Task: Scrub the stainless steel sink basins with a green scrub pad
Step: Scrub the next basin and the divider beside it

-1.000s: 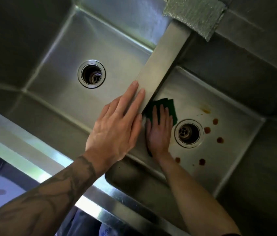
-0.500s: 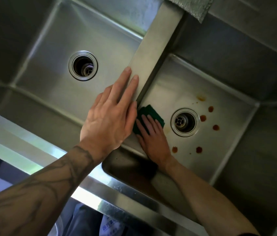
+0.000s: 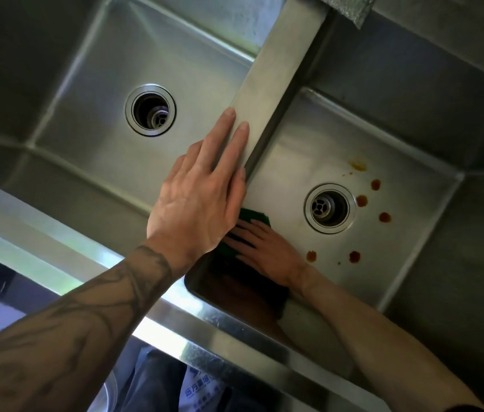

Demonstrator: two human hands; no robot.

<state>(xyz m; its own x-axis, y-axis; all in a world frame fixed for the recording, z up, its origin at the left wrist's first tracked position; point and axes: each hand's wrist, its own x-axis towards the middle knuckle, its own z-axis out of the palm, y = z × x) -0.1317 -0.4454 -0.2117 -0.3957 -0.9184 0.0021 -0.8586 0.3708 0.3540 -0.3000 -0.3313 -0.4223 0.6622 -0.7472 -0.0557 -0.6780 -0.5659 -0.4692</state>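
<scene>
Your left basin point(image 3: 86, 120) has its drain point(image 3: 150, 110) open to view. Your left hand point(image 3: 202, 197) lies flat along the divider point(image 3: 273, 84) between the basins, fingers straight and close together, holding nothing.

Below the front rim point(image 3: 41, 230), between your forearms, a white packet point(image 3: 197, 392) carries blue printed characters. They are too blurred to read with any confidence. No other writing shows.

The pad point(image 3: 255, 217) lies on the floor of the right basin point(image 3: 294, 150), in its near left corner at the foot of the divider. Your right hand point(image 3: 264, 245) presses it down with straight, slightly spread fingers point(image 3: 245, 233) laid on top, not curled round it. A strip of green shows just beyond the fingertips. The pad's left part is hidden behind your left hand.

Right of the pad and apart from it is the second drain point(image 3: 330, 208). Reddish-brown spots point(image 3: 376, 184) ring that drain on its far, right and near sides, none touching the pad.
</scene>
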